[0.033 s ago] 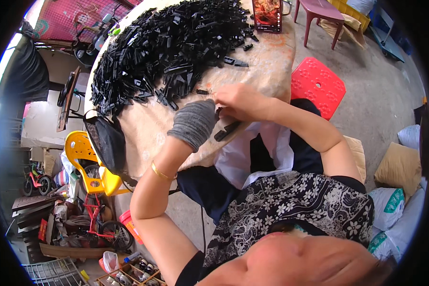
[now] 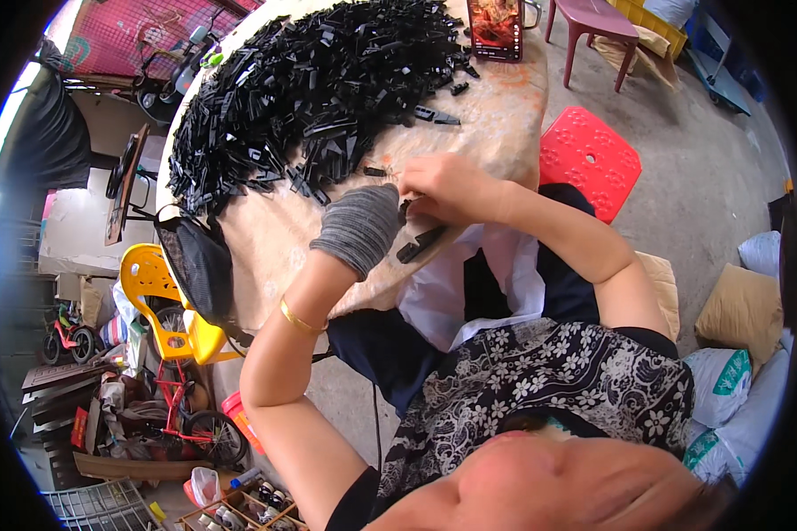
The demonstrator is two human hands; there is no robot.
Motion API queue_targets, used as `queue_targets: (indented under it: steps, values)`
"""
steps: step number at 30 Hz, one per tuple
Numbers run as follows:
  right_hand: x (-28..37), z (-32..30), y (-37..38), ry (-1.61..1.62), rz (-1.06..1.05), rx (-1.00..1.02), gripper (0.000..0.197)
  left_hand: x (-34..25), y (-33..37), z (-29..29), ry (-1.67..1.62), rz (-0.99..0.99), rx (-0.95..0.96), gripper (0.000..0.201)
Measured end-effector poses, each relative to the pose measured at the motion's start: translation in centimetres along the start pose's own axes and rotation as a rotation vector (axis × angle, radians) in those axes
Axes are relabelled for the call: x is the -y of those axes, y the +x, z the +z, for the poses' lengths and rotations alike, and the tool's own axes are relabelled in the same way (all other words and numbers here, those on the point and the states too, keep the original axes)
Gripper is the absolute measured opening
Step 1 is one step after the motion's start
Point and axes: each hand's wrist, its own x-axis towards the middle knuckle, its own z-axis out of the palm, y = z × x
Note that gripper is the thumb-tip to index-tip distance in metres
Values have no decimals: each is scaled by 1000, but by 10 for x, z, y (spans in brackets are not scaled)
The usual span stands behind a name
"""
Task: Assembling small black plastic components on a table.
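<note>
Close to the near edge of the cloth-covered table [image 2: 270,257], my two hands meet. My left hand [image 2: 361,228], in a grey knitted glove, is closed with its fingertips against those of my bare right hand [image 2: 452,188]. A small black plastic piece [image 2: 405,211] shows between them, mostly covered by the fingers; its exact shape is hidden. Just below my right hand lies a longer black plastic part [image 2: 422,243] at the table edge. One short black piece [image 2: 375,171] rests beyond my fingertips. Farther off spreads a big heap of black plastic parts [image 2: 314,97].
A phone [image 2: 496,31] with a lit screen stands at the far right of the table. A red stool [image 2: 591,164] is to the right, a yellow chair [image 2: 150,270] to the left. A black mesh bag [image 2: 195,265] hangs by the left table edge. Sacks [image 2: 722,385] lie lower right.
</note>
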Motion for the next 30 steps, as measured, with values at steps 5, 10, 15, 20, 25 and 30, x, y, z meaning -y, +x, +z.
queue_targets:
  steps: [5,10,15,20,25,30]
  values:
    - [10,3,1,-62,-137,-95,12,0,1,-5,-29,13,21,24]
    - [8,6,-2,-101,-174,-119,12,-6,-2,-2,27,-39,64,25]
    - [-5,2,-8,52,-76,-41,10,-7,5,1,68,23,47,27]
    - [2,7,-1,3,-112,-114,10,-5,0,0,33,-31,17,26]
    - [-7,-3,2,241,-121,26,18,9,-2,13,-189,-89,-48,34]
    - [-3,-4,12,549,86,253,20,-6,-35,26,-474,-140,-200,69]
